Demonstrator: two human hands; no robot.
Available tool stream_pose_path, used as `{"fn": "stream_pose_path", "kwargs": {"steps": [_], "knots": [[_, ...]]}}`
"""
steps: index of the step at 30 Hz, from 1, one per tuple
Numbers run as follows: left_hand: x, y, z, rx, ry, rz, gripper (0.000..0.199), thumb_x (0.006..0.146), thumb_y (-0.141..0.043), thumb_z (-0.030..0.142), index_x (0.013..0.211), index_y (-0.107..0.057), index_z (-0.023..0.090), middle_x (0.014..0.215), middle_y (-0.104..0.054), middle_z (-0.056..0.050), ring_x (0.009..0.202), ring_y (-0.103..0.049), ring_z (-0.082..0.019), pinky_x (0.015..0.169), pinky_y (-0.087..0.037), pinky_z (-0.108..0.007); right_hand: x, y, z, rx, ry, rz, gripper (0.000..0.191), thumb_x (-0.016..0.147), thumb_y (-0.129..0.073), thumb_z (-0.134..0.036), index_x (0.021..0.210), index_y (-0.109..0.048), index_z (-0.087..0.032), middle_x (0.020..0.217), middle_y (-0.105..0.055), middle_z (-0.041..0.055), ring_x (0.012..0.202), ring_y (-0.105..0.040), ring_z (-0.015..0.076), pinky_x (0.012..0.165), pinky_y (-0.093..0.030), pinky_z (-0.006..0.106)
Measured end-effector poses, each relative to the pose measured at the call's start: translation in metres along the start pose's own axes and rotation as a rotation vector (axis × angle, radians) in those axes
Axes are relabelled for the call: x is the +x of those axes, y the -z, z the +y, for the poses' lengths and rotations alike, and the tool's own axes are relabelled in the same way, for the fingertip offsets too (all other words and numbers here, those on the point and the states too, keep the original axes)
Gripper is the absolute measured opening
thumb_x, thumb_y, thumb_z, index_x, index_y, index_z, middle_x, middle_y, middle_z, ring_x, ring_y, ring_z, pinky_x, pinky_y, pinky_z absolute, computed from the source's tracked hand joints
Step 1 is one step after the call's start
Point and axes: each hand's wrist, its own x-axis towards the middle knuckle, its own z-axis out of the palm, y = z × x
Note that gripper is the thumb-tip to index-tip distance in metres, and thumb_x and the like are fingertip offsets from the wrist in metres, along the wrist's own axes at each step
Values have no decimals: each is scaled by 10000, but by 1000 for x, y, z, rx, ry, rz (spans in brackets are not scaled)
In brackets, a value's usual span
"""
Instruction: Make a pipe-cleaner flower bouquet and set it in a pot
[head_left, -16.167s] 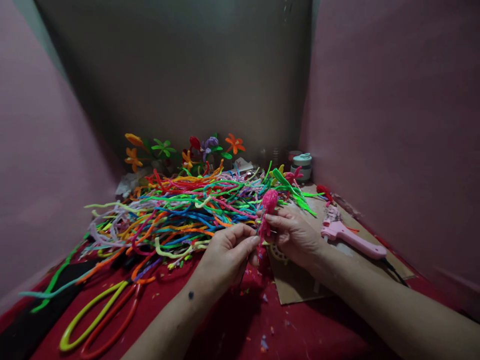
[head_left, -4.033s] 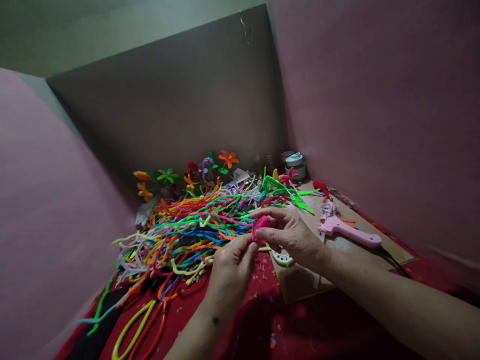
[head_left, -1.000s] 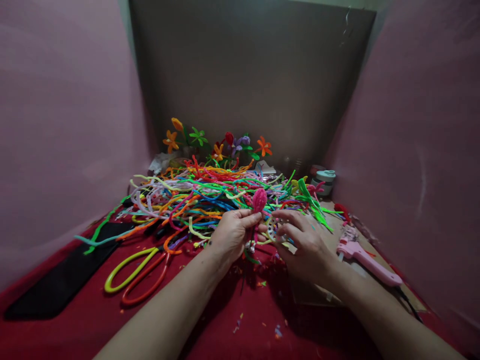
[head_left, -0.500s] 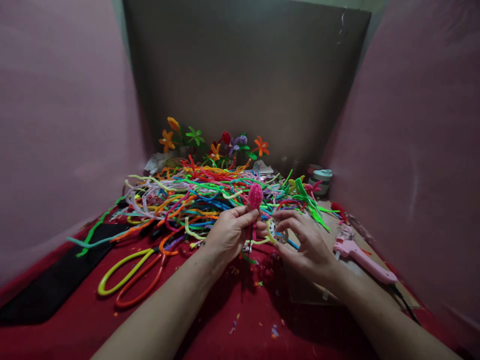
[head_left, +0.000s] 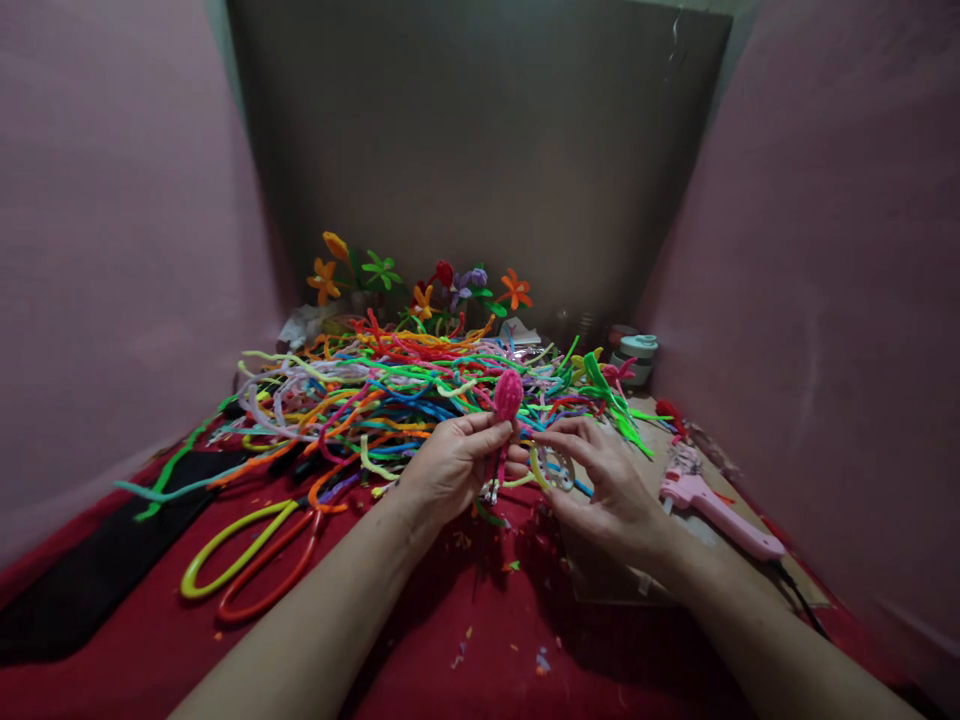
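A pink pipe-cleaner flower bud (head_left: 508, 396) stands upright in my left hand (head_left: 459, 462), pinched just below its head between thumb and forefinger. Beneath the bud, its stem hangs down past my fingers. Close by on the right, my right hand (head_left: 600, 490) grips a small roll of yellowish tape (head_left: 538, 466) with a pale, holed core, thumb under and fingers over its rim. A gap separates the roll from the bud; whether a strip of tape joins them I cannot make out.
Behind my hands lies a heap of multicoloured pipe cleaners (head_left: 405, 390), with finished pipe-cleaner flowers (head_left: 457, 285) beyond. Scissors with yellow and red handles (head_left: 259, 560) rest at left. At right, a pink glue gun (head_left: 716, 510) sits on cardboard (head_left: 615, 580). Scraps dot the red cloth (head_left: 420, 640).
The whole view has shifted slightly, so the surroundings appear a little further left. Both hands keep their grips on the flower bud and the tape roll, whose holed core shows more now.
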Motion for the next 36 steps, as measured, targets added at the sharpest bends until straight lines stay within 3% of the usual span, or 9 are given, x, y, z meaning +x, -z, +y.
{"fn": "stream_pose_path", "kwargs": {"steps": [6,10,17,28,36], "knots": [[-2,-3,1,39,73,36,65,772,-549,60,767,-614,67,586,-639,-67,445,-588,-97,454,-488,-172,-1,2,-1,-10,2,-12,492,694,-574,-65,1154,-534,-237,1017,-490,57,973,-488,188,846,-425,353],[-2,-3,-3,59,81,-2,76,771,-557,69,800,-624,53,608,-654,-85,449,-590,-99,456,-481,-171,-1,1,-4,-41,-9,-35,416,742,-576,-128,1142,-545,-236,1005,-490,64,968,-482,194,837,-425,356],[0,-3,-8,25,-21,33,56,738,-578,31,764,-624,50,676,-665,-87,555,-628,-121,556,-517,-207,-3,-1,-2,10,13,-64,456,715,-547,-60,1144,-524,-212,1054,-462,71,1016,-470,190,880,-415,342],[-1,-5,-7,-21,-25,17,52,714,-633,63,763,-628,77,697,-646,-46,561,-615,-94,581,-511,-192,-2,0,-4,-17,-25,-3,534,696,-573,-79,1199,-465,-222,1051,-515,68,985,-491,198,848,-436,359],[-4,-8,-7,-22,-31,-11,62,729,-633,86,790,-623,82,693,-637,-44,563,-607,-82,582,-508,-171,-1,4,-3,211,-162,-57,277,773,-508,-130,1007,-600,-246,1012,-526,50,980,-506,198,866,-408,374]]}}
